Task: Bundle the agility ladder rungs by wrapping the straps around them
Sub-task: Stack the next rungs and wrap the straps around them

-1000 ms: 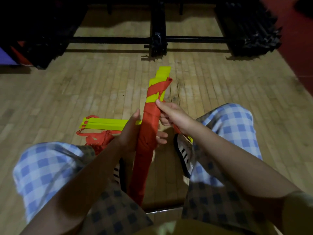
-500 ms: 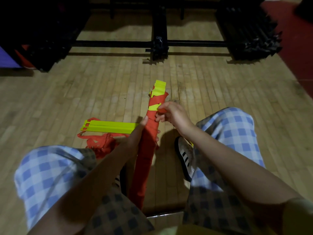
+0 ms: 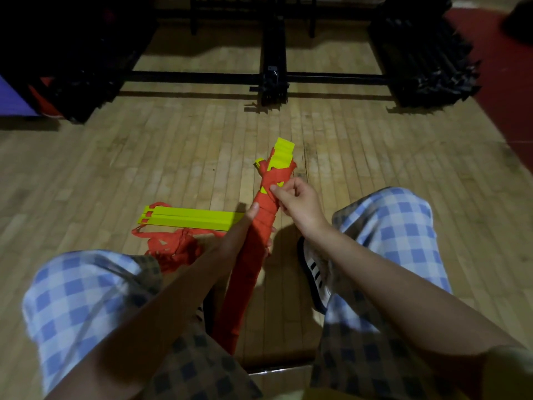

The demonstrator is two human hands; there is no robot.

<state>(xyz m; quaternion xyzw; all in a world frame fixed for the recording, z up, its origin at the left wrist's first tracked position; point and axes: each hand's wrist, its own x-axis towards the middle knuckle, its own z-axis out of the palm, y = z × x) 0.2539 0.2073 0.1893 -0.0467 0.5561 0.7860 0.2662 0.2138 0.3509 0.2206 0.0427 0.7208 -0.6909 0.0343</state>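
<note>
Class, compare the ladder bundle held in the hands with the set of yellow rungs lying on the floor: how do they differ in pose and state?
The held bundle is wound almost fully in red strap, only its far yellow end bare; the floor rungs show bare yellow, their red strap loose beside them. The held bundle points away from the person, gripped by the left hand and pinched by the right hand; the floor rungs lie crosswise, untouched. Both are stacked yellow rungs with red straps.

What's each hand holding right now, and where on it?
Left hand grips the strap-wrapped rung bundle around its middle. Right hand pinches the red strap near the bundle's upper end.
</note>
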